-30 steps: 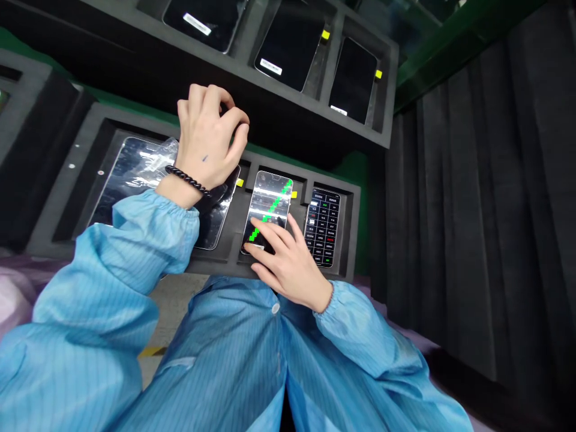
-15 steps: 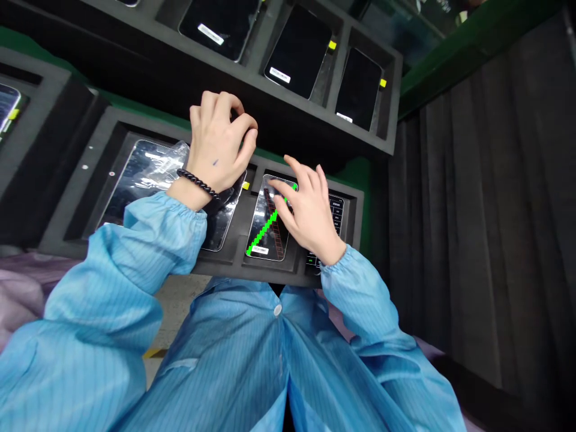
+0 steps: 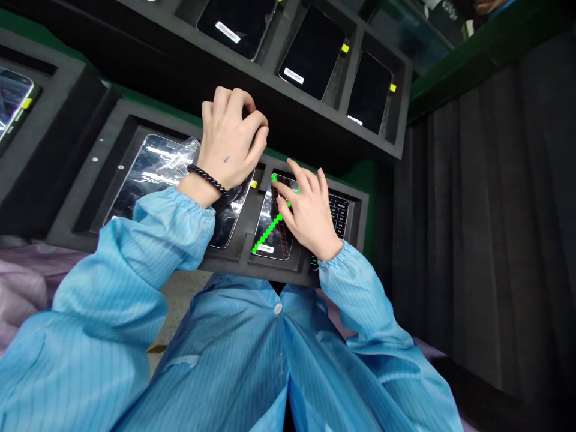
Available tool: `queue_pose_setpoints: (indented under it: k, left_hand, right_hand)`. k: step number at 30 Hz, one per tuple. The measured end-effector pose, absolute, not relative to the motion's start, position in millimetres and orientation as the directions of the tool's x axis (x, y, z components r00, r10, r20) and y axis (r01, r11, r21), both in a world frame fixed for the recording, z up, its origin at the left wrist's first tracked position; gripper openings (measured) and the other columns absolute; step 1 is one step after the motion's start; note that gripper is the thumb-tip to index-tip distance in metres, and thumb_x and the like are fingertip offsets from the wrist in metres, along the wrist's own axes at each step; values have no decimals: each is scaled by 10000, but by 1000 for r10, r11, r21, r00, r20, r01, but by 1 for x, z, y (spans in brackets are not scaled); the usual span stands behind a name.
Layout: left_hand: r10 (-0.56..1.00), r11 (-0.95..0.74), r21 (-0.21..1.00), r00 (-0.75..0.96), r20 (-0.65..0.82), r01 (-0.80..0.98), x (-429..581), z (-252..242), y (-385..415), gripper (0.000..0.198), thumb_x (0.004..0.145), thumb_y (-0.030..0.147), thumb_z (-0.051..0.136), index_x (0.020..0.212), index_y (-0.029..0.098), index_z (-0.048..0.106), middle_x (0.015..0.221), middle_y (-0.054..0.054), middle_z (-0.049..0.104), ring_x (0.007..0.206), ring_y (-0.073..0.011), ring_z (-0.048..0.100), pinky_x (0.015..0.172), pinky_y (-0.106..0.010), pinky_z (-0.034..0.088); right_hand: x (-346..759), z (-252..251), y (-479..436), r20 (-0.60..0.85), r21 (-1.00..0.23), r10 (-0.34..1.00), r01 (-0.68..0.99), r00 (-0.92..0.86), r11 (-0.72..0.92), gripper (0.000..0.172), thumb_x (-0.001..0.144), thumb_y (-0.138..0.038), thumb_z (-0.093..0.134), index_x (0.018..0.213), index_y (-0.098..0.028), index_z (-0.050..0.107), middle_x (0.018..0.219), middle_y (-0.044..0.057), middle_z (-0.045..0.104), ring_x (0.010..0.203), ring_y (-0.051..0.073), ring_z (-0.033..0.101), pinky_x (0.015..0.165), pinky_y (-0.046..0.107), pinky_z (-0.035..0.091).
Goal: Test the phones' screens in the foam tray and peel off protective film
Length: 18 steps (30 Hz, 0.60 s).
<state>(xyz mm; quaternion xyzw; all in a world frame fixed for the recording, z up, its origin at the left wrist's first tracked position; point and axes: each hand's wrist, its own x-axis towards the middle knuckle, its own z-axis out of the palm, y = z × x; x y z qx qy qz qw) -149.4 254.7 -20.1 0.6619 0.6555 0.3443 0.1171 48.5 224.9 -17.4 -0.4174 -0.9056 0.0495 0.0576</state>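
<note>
My right hand (image 3: 314, 210) has its fingers spread over a phone (image 3: 264, 217) lying in a dark foam tray (image 3: 245, 240). Its index fingertip is at the upper left of the lit screen. There, a diagonal band of green blocks crosses a grid of red outlined boxes. Another phone (image 3: 341, 211), showing a menu of boxes, lies partly hidden behind this hand. My left hand (image 3: 231, 137), with a black beaded bracelet, hangs over the tray's far edge with curled fingers, their tips hidden. Under that wrist lies a dark-screened device (image 3: 228, 225), beside a tablet (image 3: 146, 165) and crumpled clear film (image 3: 186, 153).
A raised foam tray (image 3: 335, 111) beyond my hands holds several dark devices, including a phone (image 3: 310, 54), with white labels and yellow tabs. At left sits another tray (image 3: 67, 90) with a lit device (image 3: 12, 99). A dark curtain (image 3: 472, 228) hangs at right.
A green mark has appeared at the phone screen's upper left corner, by my right index fingertip. The whole view has shifted slightly, and my left hand keeps its curled pose.
</note>
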Motion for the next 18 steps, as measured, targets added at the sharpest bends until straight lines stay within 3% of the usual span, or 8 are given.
queue_pose_setpoints:
  k: [7,14,18]
  left_hand:
    - [953,-113,558,-68,294,822,-150,-20,255,300,964,384,403,1017,252,668,1278,-121,547,1252,-365,409,1030,-611,315]
    - [942,-137,585,-78,327,800,-151,-21,252,299,941,442,436,1007,305,693,1257,-97,573,1270,-359,422,1073,-566,311]
    - [952,-107,552,-74,296,827,-150,-20,254,331,972,413,398,1025,261,687,1277,-110,552,1249,-346,404,1050,-557,290]
  right_hand:
    - [64,-19,197,33,-154,761,749,-648,644,363,1029,-278,436,1305,-207,661,1598,128,413,1404,311,428,1247,613,190]
    - [78,-16,172,18,-170,768,755,-641,634,347,1029,-270,446,1309,-229,647,1589,110,430,1402,290,443,1240,617,221]
    - [85,-15,158,-5,-176,767,756,-641,631,352,1030,-272,442,1322,-233,634,1576,114,448,1391,284,454,1230,627,235]
